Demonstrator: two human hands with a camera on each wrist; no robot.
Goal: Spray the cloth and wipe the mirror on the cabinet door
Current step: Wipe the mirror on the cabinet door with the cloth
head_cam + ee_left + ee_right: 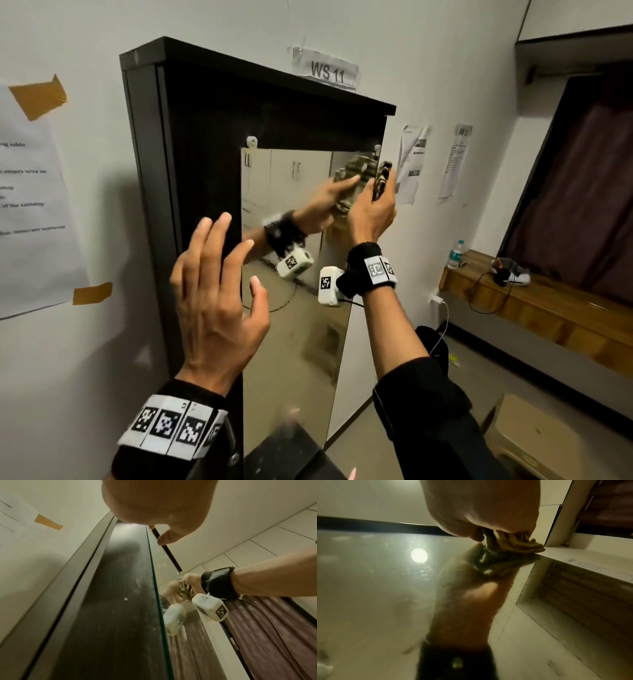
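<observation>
The right hand (371,209) is clenched around a bunched, olive-and-tan patterned cloth (382,180), fingers curled about the wad, and presses it against the upper right corner of the rectangular frameless mirror (294,342), close under the small white clip (377,149) that fixes that corner. The right wrist view confirms contact: the cloth (513,542) meets its own reflection at the glass edge. The mirror is mounted on the dark brown wood-grain cabinet door (202,137), which stands against a white wall (102,342); faint smears and specks show on the glass surface. The left hand (215,301) is raised in front of the door's dark panel beside the mirror's left edge, fingers spread and relaxed, gripping nothing; whether its fingertips touch the door cannot be determined. Both wrists carry black bands with white coded markers. A taped paper sheet (30,205) hangs to the left of the cabinet, and a label reading "WS 11" (327,72) sits above it. A clear plastic water bottle (456,254) stands on a wooden ledge (548,315) at right.
</observation>
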